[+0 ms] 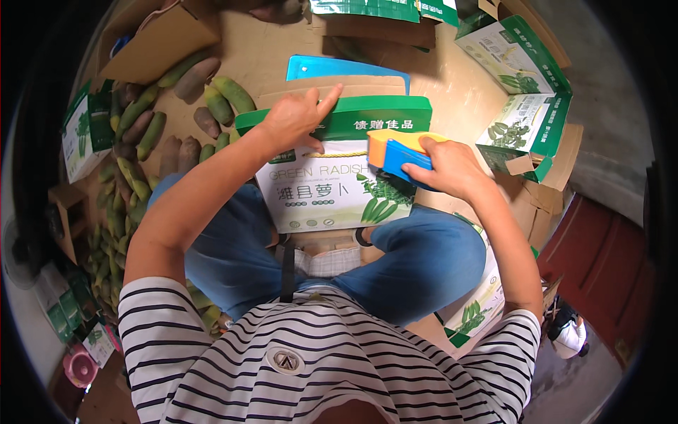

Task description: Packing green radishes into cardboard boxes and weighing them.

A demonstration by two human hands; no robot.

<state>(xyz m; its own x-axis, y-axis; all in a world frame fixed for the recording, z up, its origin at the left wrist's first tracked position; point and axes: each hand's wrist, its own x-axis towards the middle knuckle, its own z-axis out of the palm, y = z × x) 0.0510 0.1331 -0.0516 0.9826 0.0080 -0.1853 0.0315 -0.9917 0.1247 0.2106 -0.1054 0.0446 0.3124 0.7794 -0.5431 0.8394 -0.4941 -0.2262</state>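
Note:
Between my knees stands a green-and-white radish gift carton [311,191] with a yellow rope handle [332,153] across its front. My left hand [293,116] lies on the carton's green top edge, thumb and index finger spread apart. Gripped in my right hand [452,166] is a blue-and-yellow tape dispenser [406,152], at the carton's right side near the top. Whether the dispenser touches the carton I cannot tell. Behind the carton's raised brown flap [318,86], a blue plastic tray [339,69] shows in part.
Many green radishes [152,134] are piled on the left, with an open brown carton [166,39] beyond them. More gift cartons stand at the far right [512,60], far middle [374,8] and left [86,138]. Another carton [473,311] lies by my right knee. A person [567,332] shows far right.

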